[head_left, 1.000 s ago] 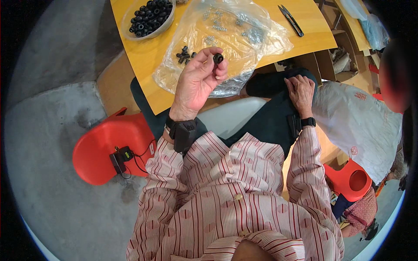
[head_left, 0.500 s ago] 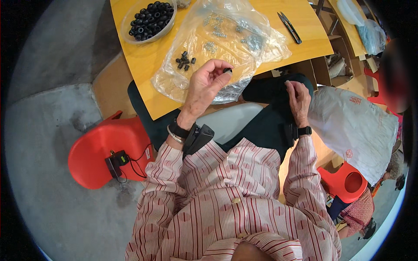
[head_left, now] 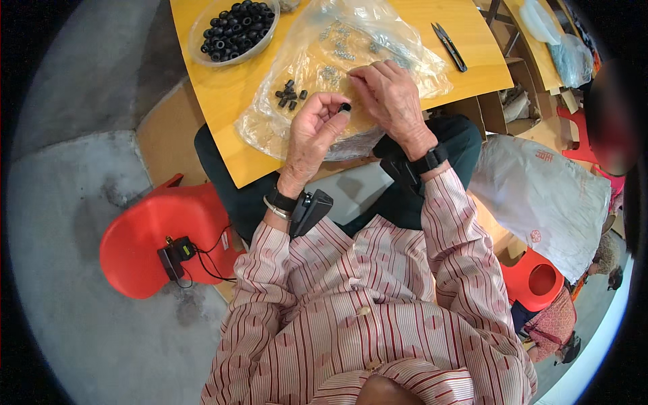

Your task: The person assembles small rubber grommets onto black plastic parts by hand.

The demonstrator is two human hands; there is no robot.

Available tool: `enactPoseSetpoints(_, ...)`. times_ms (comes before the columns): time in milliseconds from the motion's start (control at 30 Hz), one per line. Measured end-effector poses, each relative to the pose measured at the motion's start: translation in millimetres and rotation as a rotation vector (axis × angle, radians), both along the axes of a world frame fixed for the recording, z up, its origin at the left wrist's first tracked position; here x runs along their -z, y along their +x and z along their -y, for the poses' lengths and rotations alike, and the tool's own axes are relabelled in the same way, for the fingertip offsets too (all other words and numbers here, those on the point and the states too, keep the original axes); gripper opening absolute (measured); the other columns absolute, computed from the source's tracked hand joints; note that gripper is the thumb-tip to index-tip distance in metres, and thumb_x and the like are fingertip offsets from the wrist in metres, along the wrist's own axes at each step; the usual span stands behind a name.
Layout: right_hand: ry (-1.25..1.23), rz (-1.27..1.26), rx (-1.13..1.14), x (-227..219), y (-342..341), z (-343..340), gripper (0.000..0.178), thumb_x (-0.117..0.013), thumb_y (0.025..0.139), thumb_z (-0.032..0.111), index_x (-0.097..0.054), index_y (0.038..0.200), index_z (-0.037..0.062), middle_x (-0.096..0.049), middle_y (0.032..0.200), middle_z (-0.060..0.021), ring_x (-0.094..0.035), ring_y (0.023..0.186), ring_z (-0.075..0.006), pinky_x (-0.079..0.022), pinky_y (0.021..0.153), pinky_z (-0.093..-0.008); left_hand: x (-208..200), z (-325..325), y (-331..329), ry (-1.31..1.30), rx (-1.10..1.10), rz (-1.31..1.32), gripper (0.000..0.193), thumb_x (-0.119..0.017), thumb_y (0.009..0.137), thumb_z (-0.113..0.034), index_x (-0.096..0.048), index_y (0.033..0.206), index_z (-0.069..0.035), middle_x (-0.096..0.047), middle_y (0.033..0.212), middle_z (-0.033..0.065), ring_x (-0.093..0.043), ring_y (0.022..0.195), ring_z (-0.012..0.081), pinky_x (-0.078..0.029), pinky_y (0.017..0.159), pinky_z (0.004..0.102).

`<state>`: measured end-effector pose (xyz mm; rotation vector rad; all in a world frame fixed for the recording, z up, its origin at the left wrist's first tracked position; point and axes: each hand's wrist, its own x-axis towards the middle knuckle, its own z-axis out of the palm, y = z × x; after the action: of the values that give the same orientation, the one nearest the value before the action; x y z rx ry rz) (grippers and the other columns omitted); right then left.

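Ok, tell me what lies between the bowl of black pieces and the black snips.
In the head view, clear plastic sheeting lies between the bowl and the snips, with small silvery pieces on or in it.

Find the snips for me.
In the head view, the snips lie at upper right on the yellow table, just right of the plastic bag.

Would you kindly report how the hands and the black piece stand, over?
Left hand pinching small black piece. Right hand close by, whether holding anything unclear. Black snips lie apart from both hands.
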<state>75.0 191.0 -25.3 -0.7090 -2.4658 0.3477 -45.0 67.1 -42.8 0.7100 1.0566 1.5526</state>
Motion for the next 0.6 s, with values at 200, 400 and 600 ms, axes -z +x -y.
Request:
enactPoseSetpoints(200, 0.021, -0.001, 0.013, 5, -11, -1, 0.012, -0.065, 0.078, 0.012, -0.065, 0.088, 0.0061, -0.061, 0.08, -0.0075, -0.058, 0.079, -0.0265, -0.048, 0.068, -0.0353, -3, 0, 0, 0.009, -0.006, -0.013, 0.022, -0.058, 0.087, -0.003, -0.053, 0.109, -0.003, -0.051, 0.09, -0.0023, -0.046, 0.076, 0.0018, -0.039, 0.065, 0.015)
enactPoseSetpoints(400, 0.05, 0.006, 0.019, 8, -12, 0, 0.012, -0.067, 0.076, 0.015, -0.065, 0.086, 0.008, -0.06, 0.079, -0.0053, -0.057, 0.078, -0.0255, -0.046, 0.065, -0.0355, -2, -1, -1, 0.006, 0.005, -0.022, 0.022, -0.059, 0.088, -0.003, -0.053, 0.108, -0.002, -0.05, 0.086, -0.0032, -0.045, 0.074, 0.0016, -0.038, 0.064, 0.0149)
enactPoseSetpoints(600, 0.044, 0.002, 0.042, 13, -13, 2, 0.011, -0.066, 0.076, 0.019, -0.063, 0.085, 0.0122, -0.058, 0.078, -0.0036, -0.056, 0.08, -0.0237, -0.041, 0.069, -0.0361, -5, -1, 0, 0.006, -0.002, -0.019, 0.022, -0.059, 0.087, -0.003, -0.053, 0.109, -0.002, -0.051, 0.087, -0.003, -0.045, 0.075, 0.0015, -0.038, 0.065, 0.0149)
